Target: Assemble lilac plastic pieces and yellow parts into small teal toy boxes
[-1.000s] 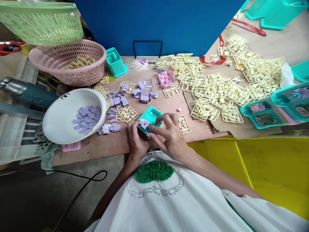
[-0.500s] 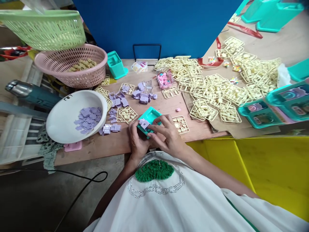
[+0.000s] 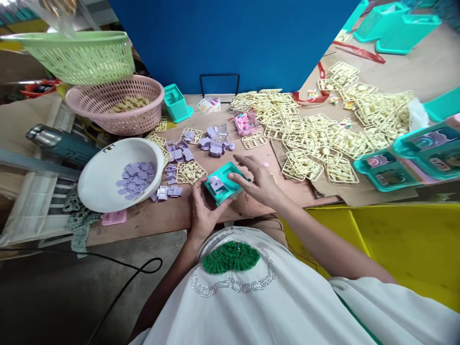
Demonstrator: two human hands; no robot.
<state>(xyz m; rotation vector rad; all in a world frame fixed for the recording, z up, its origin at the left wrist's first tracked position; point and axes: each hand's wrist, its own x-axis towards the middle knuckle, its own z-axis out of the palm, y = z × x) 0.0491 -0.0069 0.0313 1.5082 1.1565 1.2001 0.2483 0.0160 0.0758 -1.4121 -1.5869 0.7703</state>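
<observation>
My left hand (image 3: 204, 214) grips a small teal plastic case (image 3: 223, 195) at its left and near sides, just above the table's front edge. A light purple part (image 3: 216, 183) with a round detail sits in the left portion of the case. My right hand (image 3: 261, 183) is open at the right of the case, its fingers stretched out and one of them reaching over the case's rim. Whether it touches the case I cannot tell. Loose purple parts (image 3: 215, 146) and cream sprue frames (image 3: 190, 171) lie beyond my left hand.
A white bowl (image 3: 95, 179) of purple pieces stands at the left, below a pink basket (image 3: 108, 122) and a green basket (image 3: 82, 62). Cream sprues (image 3: 309, 136) are heaped at the right. A blue board (image 3: 223, 43) rises behind; teal toy cases (image 3: 377, 177) stand far right.
My right hand has come off the purple part, moved right and opened. The purple part stays in the case, which has shifted slightly right and turned in my left hand.
</observation>
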